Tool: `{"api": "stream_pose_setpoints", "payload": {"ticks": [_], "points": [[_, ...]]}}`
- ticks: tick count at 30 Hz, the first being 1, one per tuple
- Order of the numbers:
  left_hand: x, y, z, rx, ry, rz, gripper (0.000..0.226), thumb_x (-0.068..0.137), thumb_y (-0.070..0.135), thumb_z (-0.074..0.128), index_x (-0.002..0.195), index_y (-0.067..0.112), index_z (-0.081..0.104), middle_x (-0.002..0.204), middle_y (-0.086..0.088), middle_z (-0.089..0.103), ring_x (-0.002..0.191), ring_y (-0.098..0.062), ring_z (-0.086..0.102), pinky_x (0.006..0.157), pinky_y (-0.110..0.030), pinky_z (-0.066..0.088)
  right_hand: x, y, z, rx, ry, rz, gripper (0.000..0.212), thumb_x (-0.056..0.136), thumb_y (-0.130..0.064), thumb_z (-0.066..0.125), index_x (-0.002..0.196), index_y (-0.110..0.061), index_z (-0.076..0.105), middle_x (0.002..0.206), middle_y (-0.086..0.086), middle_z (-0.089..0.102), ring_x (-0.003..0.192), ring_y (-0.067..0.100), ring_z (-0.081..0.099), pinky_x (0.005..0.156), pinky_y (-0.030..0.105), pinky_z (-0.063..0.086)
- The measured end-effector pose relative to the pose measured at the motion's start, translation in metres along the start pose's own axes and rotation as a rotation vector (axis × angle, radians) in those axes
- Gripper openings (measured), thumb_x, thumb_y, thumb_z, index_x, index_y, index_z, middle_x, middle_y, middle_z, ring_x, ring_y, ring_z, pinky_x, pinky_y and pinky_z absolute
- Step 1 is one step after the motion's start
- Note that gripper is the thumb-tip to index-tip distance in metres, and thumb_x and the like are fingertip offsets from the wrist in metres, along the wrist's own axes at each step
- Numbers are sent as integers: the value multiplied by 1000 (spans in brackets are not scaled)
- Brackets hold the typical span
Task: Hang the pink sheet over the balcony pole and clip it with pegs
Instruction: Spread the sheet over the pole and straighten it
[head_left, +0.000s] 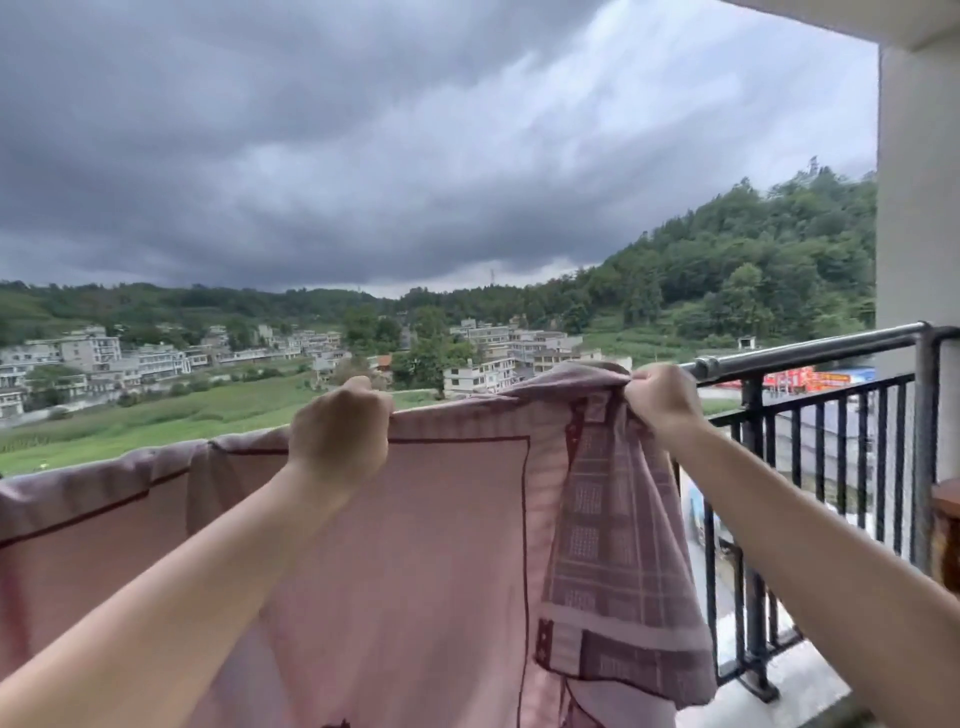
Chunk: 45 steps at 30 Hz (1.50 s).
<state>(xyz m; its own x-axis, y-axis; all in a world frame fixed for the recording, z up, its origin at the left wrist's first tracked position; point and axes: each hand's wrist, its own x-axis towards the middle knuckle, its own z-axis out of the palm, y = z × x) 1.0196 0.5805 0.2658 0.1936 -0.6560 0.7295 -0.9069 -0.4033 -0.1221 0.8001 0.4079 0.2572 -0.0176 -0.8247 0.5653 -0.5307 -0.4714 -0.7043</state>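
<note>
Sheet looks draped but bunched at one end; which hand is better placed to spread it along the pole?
Right, probably. The right hand grips the pink sheet at its bunched end, beside the bare pole. The left hand grips the already flat top edge.

Pink sheet (405, 545) covers the pole (800, 353) from the right hand (662, 397) leftward; only the bare right stretch shows. Sheet runs off the left and bottom edges. Fingers of the left hand (340, 434) curl behind the top hem, unseen. Red banners (800, 379) past the railing (831, 467): lettering too small to read.
</note>
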Motion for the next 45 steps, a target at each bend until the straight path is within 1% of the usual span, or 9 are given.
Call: {"api": "stream_pose_setpoints", "payload": {"ticks": [13, 17, 20, 24, 27, 31, 34, 40, 45], "points": [[117, 113, 38, -274, -128, -220, 45, 89, 21, 51, 127, 0, 41, 133, -23, 35, 117, -39, 47, 98, -41, 40, 216, 8, -31, -249, 61, -377, 18, 80, 3, 46, 77, 6, 63, 105, 31, 63, 101, 38, 58, 83, 34, 48], [143, 166, 54, -229, -355, -90, 60, 91, 38, 45, 140, 10, 27, 150, -15, 25, 138, -28, 28, 113, -37, 25, 259, 44, -11, -433, -458, -416, 47, 90, -22, 47, 130, 2, 39, 141, 19, 39, 128, 31, 39, 105, 36, 32], [137, 217, 64, -175, -445, -4, 40, 93, 34, 44, 125, 10, 51, 134, -12, 53, 122, -26, 48, 98, -32, 40, 258, 88, -1, -643, -817, -489, 31, 93, -27, 44, 102, -4, 62, 113, 11, 61, 92, 17, 55, 91, 30, 38], [118, 250, 78, -116, -234, -2, 24, 88, 25, 51, 101, 8, 63, 109, -12, 65, 102, -29, 59, 81, -35, 47, 232, 123, -31, -430, -767, -694, 41, 94, -25, 43, 54, -16, 49, 55, -2, 48, 52, 11, 43, 53, 19, 35], [109, 253, 81, -159, -110, -52, 26, 88, 22, 54, 106, 8, 67, 108, -13, 65, 104, -30, 57, 87, -37, 47, 204, 145, -59, -227, -533, -799, 38, 88, -40, 47, 76, -7, 62, 70, 4, 61, 61, 18, 54, 59, 25, 47], [101, 257, 86, -127, -43, -56, 25, 87, 16, 56, 110, 10, 66, 108, -14, 62, 108, -32, 51, 92, -41, 45, 120, 166, -51, -463, -403, -860, 96, 63, -77, 42, 131, -9, 36, 111, 7, 52, 97, 20, 51, 88, 33, 46], [101, 257, 83, -128, -41, -76, 28, 86, 14, 57, 112, 10, 64, 112, -13, 63, 110, -31, 51, 93, -39, 43, 71, 163, -18, -547, -451, -679, 107, 70, -61, 59, 142, -5, 4, 128, 14, 34, 112, 29, 41, 96, 40, 35], [92, 261, 78, 30, 47, -73, 19, 84, 4, 54, 93, -1, 70, 93, -19, 68, 94, -37, 60, 78, -45, 52, 128, 190, -37, -325, -274, -504, 18, 86, -5, 46, 96, -2, 61, 88, 12, 67, 77, 27, 65, 63, 32, 52], [101, 267, 78, 80, -5, -90, 22, 87, 3, 43, 90, 3, 64, 94, -16, 62, 88, -35, 62, 69, -40, 50, 218, 187, -83, 158, -245, -188, 33, 84, -1, 45, 53, -6, 51, 49, 6, 47, 45, 18, 45, 33, 17, 38]]}}
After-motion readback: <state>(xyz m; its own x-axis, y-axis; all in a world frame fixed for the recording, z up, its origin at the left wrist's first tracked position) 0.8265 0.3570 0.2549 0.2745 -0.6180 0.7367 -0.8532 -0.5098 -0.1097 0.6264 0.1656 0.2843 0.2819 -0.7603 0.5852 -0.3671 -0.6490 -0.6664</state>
